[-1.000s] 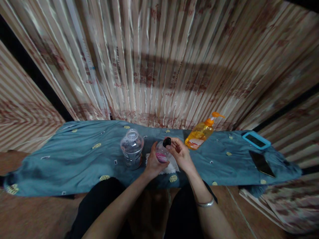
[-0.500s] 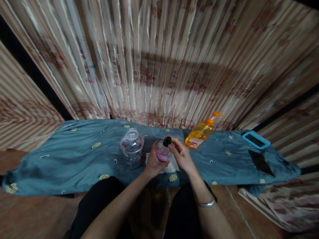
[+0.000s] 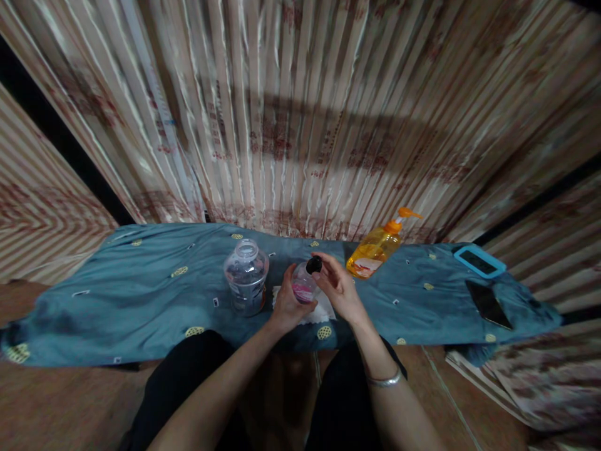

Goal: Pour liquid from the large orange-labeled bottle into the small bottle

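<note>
A small clear bottle with a pink label stands tilted over a white cloth on the blue-covered surface. My left hand is wrapped around the bottle's body from the left. My right hand pinches the bottle's black cap at the top; whether the cap is screwed on or loose cannot be told. A silver bangle sits on my right wrist.
A clear plastic jar stands just left of my hands. An orange pump dispenser bottle leans at the back right. Farther right lie a blue-cased device and a black phone. Striped curtains hang behind the blue cloth.
Both hands stay on the small bottle and its cap with only slight shifts; the camera view has drifted a little.
</note>
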The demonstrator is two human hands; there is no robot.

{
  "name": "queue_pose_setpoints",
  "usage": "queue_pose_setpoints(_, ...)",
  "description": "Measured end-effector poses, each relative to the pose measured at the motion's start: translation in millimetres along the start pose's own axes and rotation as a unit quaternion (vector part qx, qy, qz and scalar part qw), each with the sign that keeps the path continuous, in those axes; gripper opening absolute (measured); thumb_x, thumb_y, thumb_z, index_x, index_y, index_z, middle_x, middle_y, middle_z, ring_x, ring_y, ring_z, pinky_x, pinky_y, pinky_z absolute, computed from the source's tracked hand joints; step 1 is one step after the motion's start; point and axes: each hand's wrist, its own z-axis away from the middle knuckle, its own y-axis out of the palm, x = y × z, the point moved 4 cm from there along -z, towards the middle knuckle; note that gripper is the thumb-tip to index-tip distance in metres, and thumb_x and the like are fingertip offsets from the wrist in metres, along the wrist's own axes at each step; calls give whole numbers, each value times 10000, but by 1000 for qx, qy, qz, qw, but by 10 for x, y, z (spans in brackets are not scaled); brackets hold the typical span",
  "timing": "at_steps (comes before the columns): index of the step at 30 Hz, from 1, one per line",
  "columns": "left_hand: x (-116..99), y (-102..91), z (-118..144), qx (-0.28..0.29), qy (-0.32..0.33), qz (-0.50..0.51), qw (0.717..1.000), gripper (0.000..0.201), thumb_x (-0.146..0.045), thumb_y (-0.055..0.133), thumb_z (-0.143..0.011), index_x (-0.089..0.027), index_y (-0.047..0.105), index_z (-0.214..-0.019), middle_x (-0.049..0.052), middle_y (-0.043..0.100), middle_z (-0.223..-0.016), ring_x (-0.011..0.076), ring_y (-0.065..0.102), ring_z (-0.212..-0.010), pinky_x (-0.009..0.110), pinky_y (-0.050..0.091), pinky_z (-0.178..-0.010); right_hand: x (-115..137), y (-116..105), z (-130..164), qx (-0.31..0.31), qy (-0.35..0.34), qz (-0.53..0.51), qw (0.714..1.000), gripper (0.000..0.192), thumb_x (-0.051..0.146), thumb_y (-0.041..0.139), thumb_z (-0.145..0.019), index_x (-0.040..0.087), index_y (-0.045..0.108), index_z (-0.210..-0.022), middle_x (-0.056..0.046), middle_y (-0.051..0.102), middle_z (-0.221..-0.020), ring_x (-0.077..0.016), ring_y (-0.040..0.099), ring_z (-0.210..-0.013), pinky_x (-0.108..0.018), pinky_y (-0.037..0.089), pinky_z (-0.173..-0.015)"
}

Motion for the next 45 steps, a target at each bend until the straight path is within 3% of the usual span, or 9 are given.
queue_pose_setpoints(6, -5, 17, -12, 0, -12, -11, 1000, 961, -195, 808, -570, -175, 327, -1402, 142, 591, -1291, 314, 587, -1204, 509, 469, -1046, -109, 0, -41, -69, 4, 5, 998, 390, 335, 725, -806, 174, 567, -1125, -84, 563, -1297, -194, 615, -1039, -465, 501, -958)
queue_pose_setpoints(13, 25, 12, -13, -2, -4, -2, 1000, 960, -196, 815, -572, -194, 332, -1401, 129, 604, -1279, 309, 596, -1191, 507, 470, -1046, -5, -13, -28, -6, 4, 39, 999, 457, 377, 693, -835, 209, 576, -1243, -87, 561, -1341, -234, 555, -1204, -524, 396, -1082)
queue_pose_setpoints(16, 37, 18, -10, -3, -5, -4, 1000, 962, -190, 813, -571, -195, 331, -1404, 128, 600, -1283, 306, 602, -1179, 507, 467, -1045, -47, -13, -41, -24, -4, 27, 999, 513, 348, 728, -804, 202, 534, -1256, -83, 575, -1295, -223, 592, -1128, -499, 459, -1019)
queue_pose_setpoints(21, 4, 8, -3, 0, -11, 3, 1000, 935, -192, 805, -576, -186, 345, -1390, 135, 587, -1296, 315, 582, -1208, 510, 456, -1058, -124, -12, -68, -58, 1, 26, 998, 371, 353, 727, -803, 176, 584, -1096, -79, 581, -1273, -200, 609, -1063, -486, 473, -998)
queue_pose_setpoints(28, -4, 12, 3, 10, -17, 8, 1000, 947, -179, 788, -581, -192, 325, -1408, 131, 573, -1310, 318, 557, -1246, 516, 436, -1081, 76, -16, -32, 4, 0, 66, 998, 481, 401, 679, -837, 224, 559, -1267, -90, 475, -1453, -252, 437, -1356, -520, 306, -1152)
queue_pose_setpoints(32, 10, 25, 0, 8, -10, 15, 1000, 940, -197, 790, -584, -191, 338, -1408, 125, 578, -1295, 321, 564, -1235, 516, 441, -1076, 28, -32, -57, -58, -1, 80, 995, 454, 386, 789, -724, 191, 584, -1078, -97, 525, -1378, -248, 538, -1230, -513, 379, -1098)
queue_pose_setpoints(35, 17, 27, -5, 0, -11, 10, 1000, 936, -187, 796, -569, -206, 355, -1395, 115, 579, -1301, 316, 567, -1236, 507, 446, -1078, 0, -32, -75, -74, -4, 76, 994, 369, 395, 777, -737, 176, 581, -960, -88, 571, -1305, -240, 565, -1182, -521, 396, -1076)
queue_pose_setpoints(41, -21, 23, -2, -1, -4, -1, 1000, 919, -179, 788, -576, -234, 362, -1388, 96, 576, -1314, 307, 558, -1254, 493, 454, -1081, 33, -36, -56, -42, -11, 54, 998, 341, 422, 687, -828, 188, 620, -1067, -94, 493, -1430, -249, 500, -1292, -522, 345, -1124)
queue_pose_setpoints(45, -26, 31, -8, 8, -4, -5, 1000, 930, -171, 780, -584, -226, 344, -1404, 116, 533, -1371, 316, 533, -1281, 508, 436, -1095, 89, -35, -35, -29, -1, 31, 999, 411, 458, 655, -850, 190, 606, -1158, -101, 562, -1354, -247, 534, -1259, -535, 363, -1109)
